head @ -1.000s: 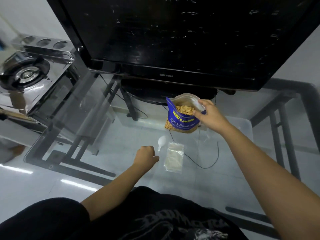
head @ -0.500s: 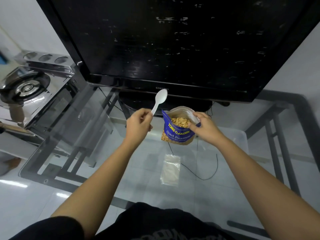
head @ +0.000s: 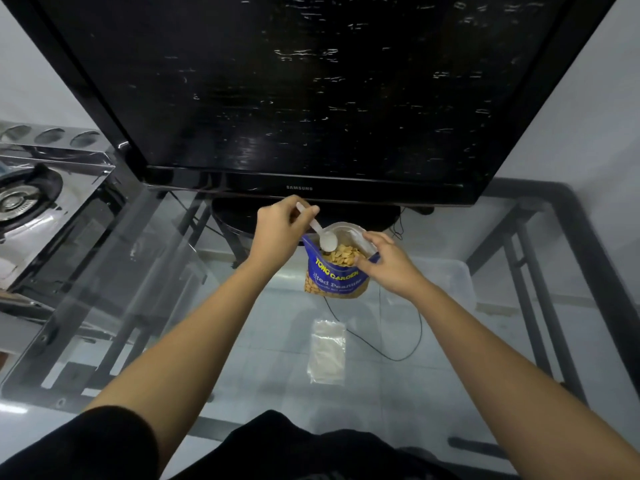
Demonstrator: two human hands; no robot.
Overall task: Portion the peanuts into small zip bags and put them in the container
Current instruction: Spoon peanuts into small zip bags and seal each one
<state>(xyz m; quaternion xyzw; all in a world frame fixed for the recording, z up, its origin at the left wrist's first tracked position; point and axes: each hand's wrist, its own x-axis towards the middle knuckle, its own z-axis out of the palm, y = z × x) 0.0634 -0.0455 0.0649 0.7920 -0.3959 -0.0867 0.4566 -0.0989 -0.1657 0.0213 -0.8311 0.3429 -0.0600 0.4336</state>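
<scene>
A blue peanut bag (head: 334,277) stands open on the glass table (head: 173,306), with yellow peanuts (head: 344,255) showing at its mouth. My right hand (head: 388,263) pinches the bag's right rim and holds it open. My left hand (head: 280,233) grips the handle of a white plastic spoon (head: 323,235), whose bowl dips into the bag's mouth just above the peanuts. A small clear zip bag (head: 327,351) lies flat on the glass in front of the peanut bag. A clear plastic container (head: 453,275) sits to the right, behind my right forearm.
A large black television (head: 298,91) stands right behind the bag, its base (head: 242,216) on the glass. A steel gas stove (head: 31,199) stands at the left. A black cable (head: 391,355) runs under the glass. My dark-clothed legs (head: 298,448) fill the bottom edge.
My left hand picked the spoon up off the table, raised it, then turned it down into the mouth of the peanut bag. My right hand kept holding the bag's rim.
</scene>
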